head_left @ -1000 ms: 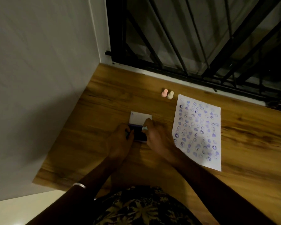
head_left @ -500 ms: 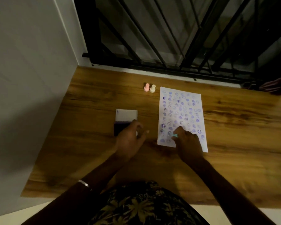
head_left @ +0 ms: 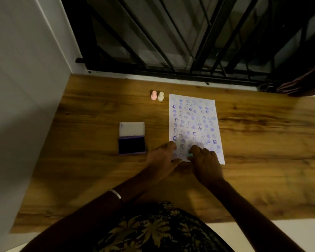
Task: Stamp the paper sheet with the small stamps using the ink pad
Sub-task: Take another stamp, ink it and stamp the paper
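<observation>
Wooden surface point(head_left: 91, 171), along a barred window. Paper sheet point(head_left: 195, 120), covered in purple prints, right of centre. Ink pad point(head_left: 132, 146), lid open, left of sheet. Left hand point(head_left: 161, 158): fingers spread flat on sheet's near left corner. Right hand point(head_left: 205, 161): fingers pinched on teal stamp point(head_left: 189, 155), pressed to sheet. Pink stamp point(head_left: 153, 95) and cream stamp point(head_left: 160, 96), upright, beside sheet's far corner.

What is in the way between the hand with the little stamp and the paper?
Nothing visible. The right hand holds a small teal stamp right over the near edge of the paper sheet. The left hand rests beside it at the paper's corner, not under the stamp.
</observation>
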Motion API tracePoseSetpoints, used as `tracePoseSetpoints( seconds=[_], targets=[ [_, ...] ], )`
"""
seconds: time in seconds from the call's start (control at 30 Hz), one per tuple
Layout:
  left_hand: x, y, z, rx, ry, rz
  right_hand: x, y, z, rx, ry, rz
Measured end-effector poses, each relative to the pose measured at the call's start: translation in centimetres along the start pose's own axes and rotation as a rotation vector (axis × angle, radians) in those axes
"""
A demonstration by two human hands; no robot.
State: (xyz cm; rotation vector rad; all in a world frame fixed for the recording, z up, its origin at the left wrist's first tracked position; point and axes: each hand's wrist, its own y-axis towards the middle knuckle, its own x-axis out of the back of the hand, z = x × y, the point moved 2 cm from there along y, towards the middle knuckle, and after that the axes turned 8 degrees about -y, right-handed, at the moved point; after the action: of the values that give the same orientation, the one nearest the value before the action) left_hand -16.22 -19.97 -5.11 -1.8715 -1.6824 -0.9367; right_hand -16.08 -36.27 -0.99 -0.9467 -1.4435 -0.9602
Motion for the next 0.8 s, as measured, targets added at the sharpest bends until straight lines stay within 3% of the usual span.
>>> tracePoseSetpoints(
  seconds=[0.8],
  targets=[
    [-0.5, -0.2, 0.0, 0.021, -0.011, -0.005, -2.4, 1.1, -0.4, 0.054, -0.038, 0.041]
  ],
)
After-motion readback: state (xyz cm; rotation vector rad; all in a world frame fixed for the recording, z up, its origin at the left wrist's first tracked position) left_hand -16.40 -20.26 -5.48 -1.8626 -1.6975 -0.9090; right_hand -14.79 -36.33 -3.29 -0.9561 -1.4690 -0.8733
